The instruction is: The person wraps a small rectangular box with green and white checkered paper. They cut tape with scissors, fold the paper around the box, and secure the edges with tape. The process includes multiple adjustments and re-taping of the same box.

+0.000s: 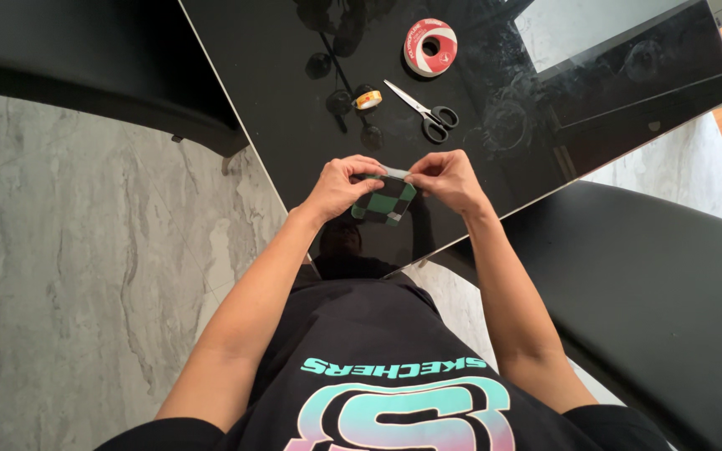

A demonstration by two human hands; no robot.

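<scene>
Both hands hold a small flat box (pixel 386 203) with a green and black checked pattern, just above the near edge of the glossy black table (pixel 277 100). My left hand (pixel 343 185) grips its left side, fingers curled over the top edge. My right hand (pixel 447 178) pinches the top right edge, where a pale strip, perhaps tape, shows between the fingertips. The box's lower half is visible between the hands.
On the table beyond the hands lie black-handled scissors (pixel 426 110), a small roll of clear tape (pixel 368 100) and a larger red and white tape roll (pixel 429 47). A black chair (pixel 662 301) stands at the right, another (pixel 85 67) at upper left, on grey marble floor.
</scene>
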